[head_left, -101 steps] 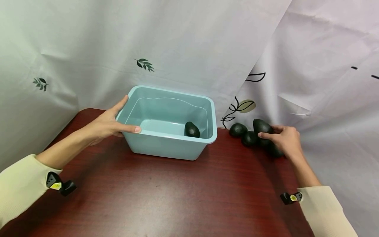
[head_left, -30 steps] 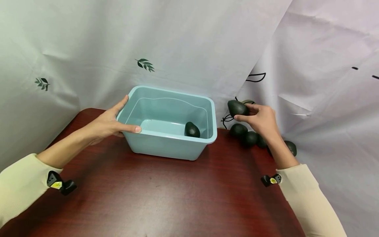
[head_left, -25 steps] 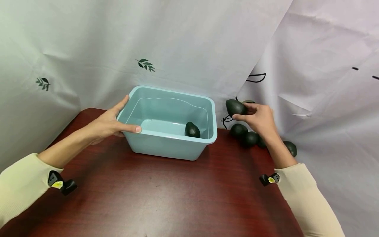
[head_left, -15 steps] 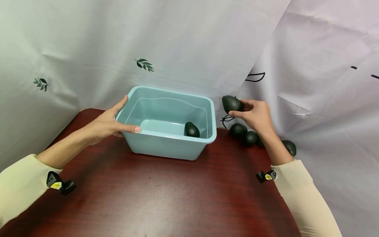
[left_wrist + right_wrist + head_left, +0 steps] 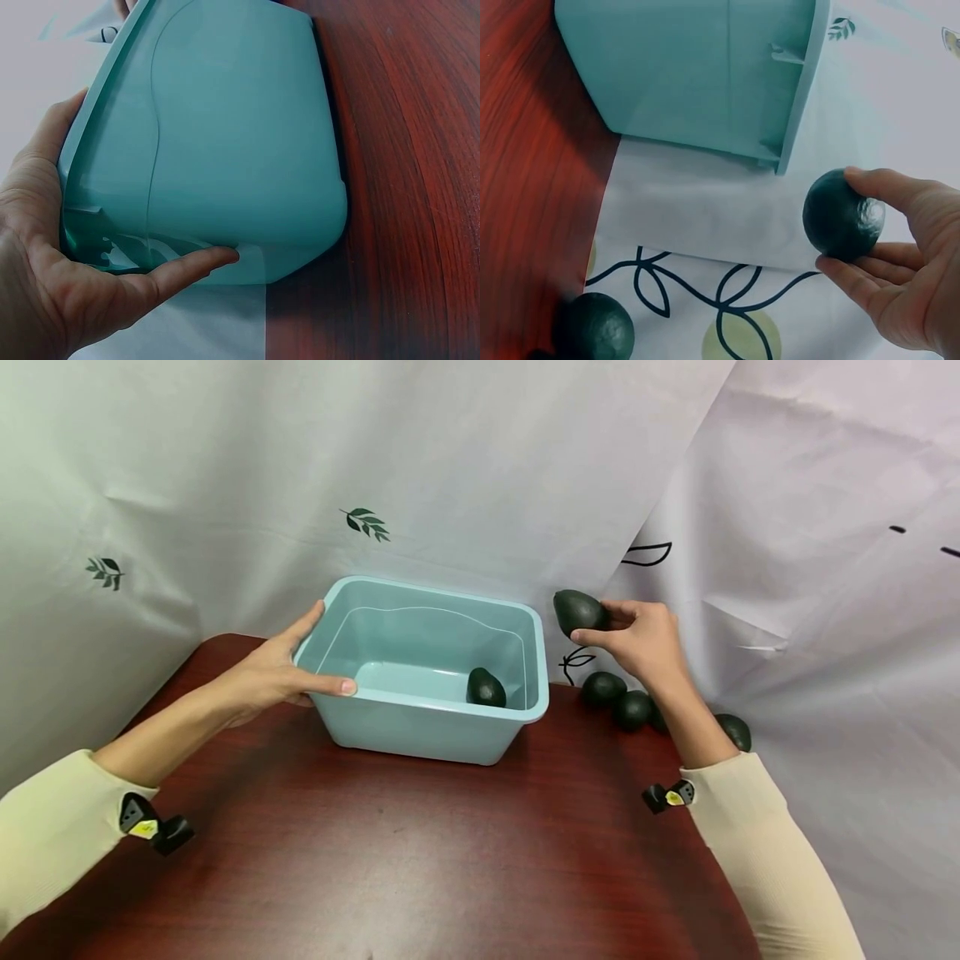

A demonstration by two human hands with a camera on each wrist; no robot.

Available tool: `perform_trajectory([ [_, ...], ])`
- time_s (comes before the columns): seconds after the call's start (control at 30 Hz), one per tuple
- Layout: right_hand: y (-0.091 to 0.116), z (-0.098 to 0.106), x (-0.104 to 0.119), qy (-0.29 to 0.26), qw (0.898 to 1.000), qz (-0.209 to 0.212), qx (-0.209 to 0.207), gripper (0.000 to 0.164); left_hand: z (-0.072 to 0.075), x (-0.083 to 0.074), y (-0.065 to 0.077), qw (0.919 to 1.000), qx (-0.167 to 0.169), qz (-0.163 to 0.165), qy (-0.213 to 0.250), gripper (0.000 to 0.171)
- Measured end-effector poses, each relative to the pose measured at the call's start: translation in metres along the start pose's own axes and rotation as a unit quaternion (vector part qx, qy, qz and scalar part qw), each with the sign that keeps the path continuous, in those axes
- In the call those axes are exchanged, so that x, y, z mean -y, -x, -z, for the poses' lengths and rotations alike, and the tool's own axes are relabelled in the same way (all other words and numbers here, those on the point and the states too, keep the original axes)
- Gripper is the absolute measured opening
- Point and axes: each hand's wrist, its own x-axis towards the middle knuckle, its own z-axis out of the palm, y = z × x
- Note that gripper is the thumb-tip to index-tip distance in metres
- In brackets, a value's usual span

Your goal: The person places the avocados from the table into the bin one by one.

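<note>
My right hand [image 5: 641,639] pinches a dark green avocado [image 5: 579,612] between thumb and fingers, raised just right of the light blue plastic bin [image 5: 420,731]. In the right wrist view this avocado [image 5: 841,214] is apart from the bin's end wall [image 5: 690,82]. My left hand [image 5: 270,677] rests on the bin's left end, its thumb and fingers straight and spread around the near corner. The left wrist view shows the thumb [image 5: 187,271] along the bin's outer side [image 5: 240,135]. Inside the bin, toward the right, lies another avocado [image 5: 486,688].
Several more avocados, among them one near the bin [image 5: 602,690] and one farther right [image 5: 733,732], lie on the table's right side, partly hidden by the right forearm. A white patterned cloth [image 5: 465,468] hangs behind the reddish-brown table [image 5: 390,843].
My right hand has lifted an avocado from the group at the right and carried it left and up, toward the bin's right rim. The left hand and the bin have stayed in place.
</note>
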Motion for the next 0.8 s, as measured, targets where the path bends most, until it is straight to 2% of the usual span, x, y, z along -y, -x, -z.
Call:
perform_trajectory([
  [0.43, -0.006, -0.004, 0.013, 0.001, 1.000, 0.007, 0.000, 0.068, -0.001, -0.002, 0.000, 1.0000, 0.002, 0.000, 0.002, 0.136],
  [0.63, -0.007, -0.007, 0.018, -0.015, 1.000, 0.006, 0.006, 0.071, -0.001, -0.003, 0.000, 1.0000, 0.002, 0.000, 0.002, 0.136],
  [0.8, -0.010, -0.012, 0.021, -0.035, 0.999, 0.013, 0.008, 0.066, -0.001, -0.002, 0.000, 1.0000, 0.002, 0.000, 0.006, 0.136],
])
